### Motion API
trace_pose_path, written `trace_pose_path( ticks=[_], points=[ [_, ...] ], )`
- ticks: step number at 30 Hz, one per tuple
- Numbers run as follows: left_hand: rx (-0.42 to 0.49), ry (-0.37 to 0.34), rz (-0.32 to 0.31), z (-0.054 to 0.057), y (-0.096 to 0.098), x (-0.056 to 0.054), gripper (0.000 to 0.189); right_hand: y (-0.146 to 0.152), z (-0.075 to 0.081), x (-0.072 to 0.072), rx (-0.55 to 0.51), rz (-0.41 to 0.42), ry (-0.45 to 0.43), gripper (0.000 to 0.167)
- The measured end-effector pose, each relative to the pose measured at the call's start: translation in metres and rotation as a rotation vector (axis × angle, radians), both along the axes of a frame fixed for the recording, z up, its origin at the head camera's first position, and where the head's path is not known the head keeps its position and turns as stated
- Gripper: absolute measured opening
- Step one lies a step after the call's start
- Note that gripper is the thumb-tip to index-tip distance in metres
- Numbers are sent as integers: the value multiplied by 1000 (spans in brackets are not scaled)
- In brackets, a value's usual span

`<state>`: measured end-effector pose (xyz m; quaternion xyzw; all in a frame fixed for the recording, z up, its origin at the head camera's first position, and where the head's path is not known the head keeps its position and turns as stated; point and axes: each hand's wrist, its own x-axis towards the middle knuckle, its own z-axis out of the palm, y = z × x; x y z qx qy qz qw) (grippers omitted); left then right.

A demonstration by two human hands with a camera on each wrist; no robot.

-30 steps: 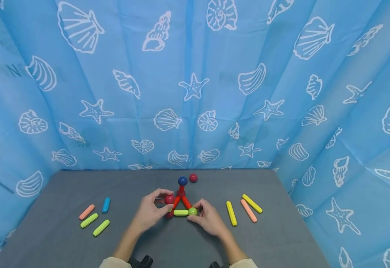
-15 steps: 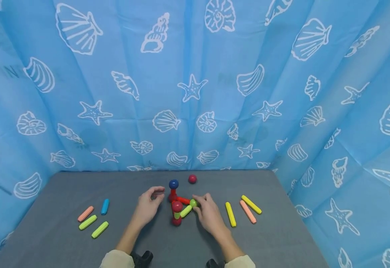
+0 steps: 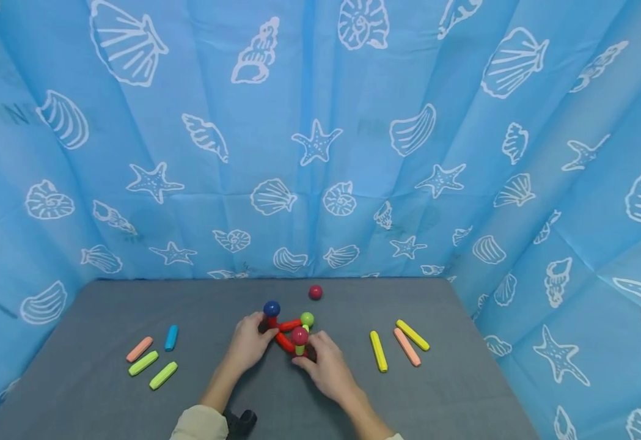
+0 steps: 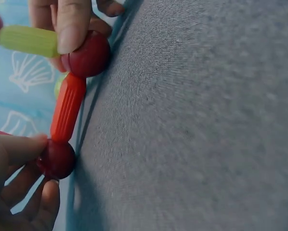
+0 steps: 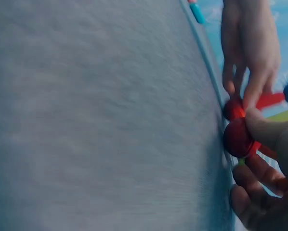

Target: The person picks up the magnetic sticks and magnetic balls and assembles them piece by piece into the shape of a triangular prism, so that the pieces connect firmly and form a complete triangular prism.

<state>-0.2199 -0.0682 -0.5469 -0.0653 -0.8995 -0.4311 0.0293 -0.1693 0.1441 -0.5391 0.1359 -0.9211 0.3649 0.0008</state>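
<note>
A triangular frame of balls and rods lies on the table's middle. My left hand (image 3: 247, 345) pinches its left red ball (image 4: 60, 159), from which a red rod rises to a dark blue ball (image 3: 272, 308). At the near corner my right hand (image 3: 328, 368) grips another red ball (image 4: 93, 54). A yellow-green rod (image 4: 28, 40) stands on that ball, topped by a red ball (image 3: 299, 335). One red rod (image 4: 68, 108) joins the two held balls. Another red rod (image 3: 289, 326) runs to a green ball (image 3: 307, 319) at the far corner, and a yellow-green rod there is mostly hidden.
A loose red ball (image 3: 316, 292) lies behind the frame. To the left are a blue rod (image 3: 172, 337), an orange rod (image 3: 140, 349) and two green rods (image 3: 163, 375). Yellow rods (image 3: 378, 351) and an orange rod (image 3: 407, 347) lie right. A blue curtain (image 3: 320, 214) hangs behind.
The frame has turned counterclockwise, its blue ball shifting left and its green ball swinging to the back. My left hand let go, then took the left ball; my right moved from green ball to near red ball.
</note>
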Motion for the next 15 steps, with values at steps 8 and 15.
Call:
trace_pose_path(
  ticks=[8,15],
  points=[
    [-11,-57,57,4,3,21,22,15,4,-14,154,-41,133,29],
    [7,-109,119,7,6,24,23,29,16,-8,399,-47,103,81]
  ],
)
